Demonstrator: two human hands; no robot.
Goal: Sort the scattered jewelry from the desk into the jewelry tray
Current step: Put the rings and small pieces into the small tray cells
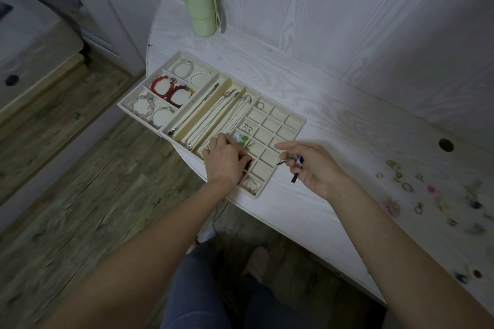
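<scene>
While left hand (223,160) rests fingers-down in the tray (294,125), its grip state can't be told; right hand (312,165) pinches 1 small charm (297,160) beside it. 3 tray sections, approx. 6 bracelets (171,91); loose jewelry (427,195) well right on desk (334,115). 1 green bottle (199,4).

A green tumbler (200,4) stands upright at the far left corner of the white wood-grain surface (334,104), close to the wall panel (347,8) of matching grain. A pale strap hangs down the tumbler's right side. A round cable hole (446,145) is cut through the surface toward its right end. Wood-plank flooring (80,181) lies below and to the left. A white panelled cabinet (112,8) stands at the upper left. A pale slipper (258,262) rests on the floor beneath the surface edge.
</scene>
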